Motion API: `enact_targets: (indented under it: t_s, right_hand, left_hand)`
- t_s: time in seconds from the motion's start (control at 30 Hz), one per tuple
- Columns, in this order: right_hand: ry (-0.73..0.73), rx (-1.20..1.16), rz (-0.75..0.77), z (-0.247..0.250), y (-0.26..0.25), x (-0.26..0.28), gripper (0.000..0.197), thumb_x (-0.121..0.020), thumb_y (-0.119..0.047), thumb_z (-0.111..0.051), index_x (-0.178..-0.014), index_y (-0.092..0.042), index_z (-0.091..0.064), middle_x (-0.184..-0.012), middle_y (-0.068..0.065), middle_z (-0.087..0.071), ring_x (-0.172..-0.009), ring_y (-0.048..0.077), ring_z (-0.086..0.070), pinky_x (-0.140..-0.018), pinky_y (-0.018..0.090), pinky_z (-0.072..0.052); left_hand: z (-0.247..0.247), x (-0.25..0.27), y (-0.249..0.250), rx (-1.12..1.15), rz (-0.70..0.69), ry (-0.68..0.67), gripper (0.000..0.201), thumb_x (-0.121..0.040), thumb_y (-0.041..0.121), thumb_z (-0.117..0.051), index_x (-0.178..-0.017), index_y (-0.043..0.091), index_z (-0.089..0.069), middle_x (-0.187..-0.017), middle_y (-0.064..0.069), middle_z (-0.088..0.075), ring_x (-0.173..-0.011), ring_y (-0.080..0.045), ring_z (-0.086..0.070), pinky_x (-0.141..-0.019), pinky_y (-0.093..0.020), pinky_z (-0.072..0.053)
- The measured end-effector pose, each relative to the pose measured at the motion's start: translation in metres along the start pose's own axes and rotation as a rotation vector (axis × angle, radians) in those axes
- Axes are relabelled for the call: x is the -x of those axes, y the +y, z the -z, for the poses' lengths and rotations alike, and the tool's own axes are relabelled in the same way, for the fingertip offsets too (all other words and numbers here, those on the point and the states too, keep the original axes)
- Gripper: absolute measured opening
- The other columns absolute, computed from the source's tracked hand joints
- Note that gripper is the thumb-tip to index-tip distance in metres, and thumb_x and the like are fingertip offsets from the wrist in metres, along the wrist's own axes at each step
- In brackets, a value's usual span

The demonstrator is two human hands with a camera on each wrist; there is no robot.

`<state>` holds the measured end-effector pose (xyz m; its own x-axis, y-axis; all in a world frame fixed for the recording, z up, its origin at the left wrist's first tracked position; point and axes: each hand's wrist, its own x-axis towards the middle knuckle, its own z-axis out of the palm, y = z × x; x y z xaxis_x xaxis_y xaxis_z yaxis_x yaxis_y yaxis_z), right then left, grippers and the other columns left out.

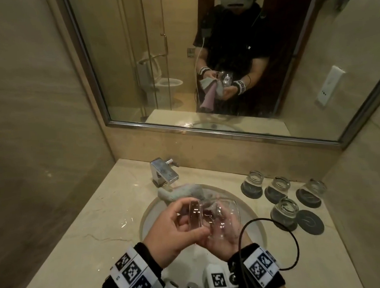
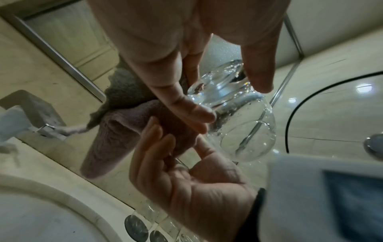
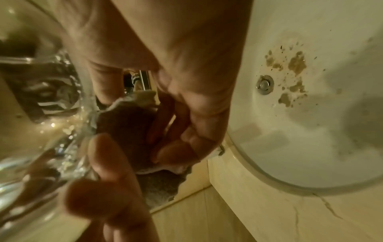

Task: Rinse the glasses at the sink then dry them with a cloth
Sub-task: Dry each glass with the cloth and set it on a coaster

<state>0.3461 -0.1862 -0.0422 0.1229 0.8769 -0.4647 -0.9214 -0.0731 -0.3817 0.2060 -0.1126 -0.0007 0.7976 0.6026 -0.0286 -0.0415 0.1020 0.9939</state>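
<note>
While I look down through the head camera, I see my left hand and my right hand together above the sink, both on one clear glass that lies on its side with the thick base to the left. My left fingers are curled around the base, and my right hand cups the bowl of the glass from below. A grey and pink cloth hangs behind the glass, near the faucet. On the counter to the right, four other glasses stand upside down on dark coasters, and one coaster is free. From the left wrist camera, the left thumb and fingers pinch the base of the wet glass, and the right hand lies under it with the cloth between its fingers. From the right wrist camera, the right hand is curled on the cloth, the glass is pressed close at the left, and the white sink shows brown spots near its overflow hole.
</note>
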Motion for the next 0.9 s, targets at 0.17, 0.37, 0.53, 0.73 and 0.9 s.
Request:
enact_targets:
  t_s: [0.17, 0.37, 0.53, 0.73, 0.9]
  right_hand:
    - [0.039, 0.093, 0.207, 0.001, -0.017, -0.001, 0.023, -0.087, -0.012, -0.059, -0.097, 0.005, -0.069, -0.1, 0.03, -0.062, -0.087, 0.041, -0.065, -0.071, 0.047, -0.057]
    - [0.407, 0.593, 0.663, 0.009, -0.04, -0.002, 0.013, -0.088, -0.005, -0.059, -0.091, -0.007, -0.072, -0.092, 0.018, -0.072, -0.086, 0.032, -0.069, -0.071, 0.043, -0.058]
    - [0.477, 1.36, 0.917, 0.005, -0.043, 0.016, 0.017, -0.086, -0.015, -0.06, -0.07, -0.012, -0.066, -0.067, -0.001, -0.066, -0.066, 0.019, -0.059, -0.061, 0.031, -0.049]
    - [0.291, 0.87, 0.866, -0.005, -0.054, 0.022, 0.013, -0.087, -0.002, -0.055, -0.078, -0.004, -0.064, -0.076, 0.014, -0.064, -0.074, 0.022, -0.059, -0.07, 0.034, -0.049]
    - [-0.229, 0.523, 0.57, -0.011, -0.049, 0.025, 0.036, -0.073, -0.001, -0.046, -0.102, 0.002, -0.068, -0.099, 0.022, -0.069, -0.091, 0.028, -0.066, -0.08, 0.037, -0.055]
  left_hand:
    - [0.006, 0.0, -0.003, 0.049, 0.042, -0.01, 0.069, -0.058, 0.014, -0.09, -0.118, 0.007, -0.056, -0.099, -0.001, -0.075, -0.087, -0.018, -0.072, -0.07, -0.024, -0.056]
    - [0.024, -0.009, -0.014, 0.141, 0.072, 0.183, 0.077, -0.049, 0.034, -0.086, -0.116, 0.007, -0.061, -0.11, -0.016, -0.068, -0.082, -0.027, -0.072, -0.064, -0.027, -0.055]
    - [0.035, -0.017, -0.021, 0.31, 0.153, 0.299, 0.053, -0.065, 0.021, -0.08, -0.11, 0.0, -0.063, -0.103, -0.019, -0.067, -0.076, -0.025, -0.069, -0.058, -0.025, -0.056]
    - [0.036, -0.018, -0.027, 0.394, 0.201, 0.324, 0.048, -0.068, 0.018, -0.074, -0.109, -0.003, -0.062, -0.081, -0.008, -0.07, -0.077, -0.029, -0.066, -0.055, -0.024, -0.056]
    - [0.032, -0.02, -0.027, 0.459, 0.23, 0.315, 0.053, -0.069, 0.019, -0.075, -0.116, -0.003, -0.061, -0.116, -0.028, -0.064, -0.091, -0.038, -0.061, -0.056, -0.025, -0.057]
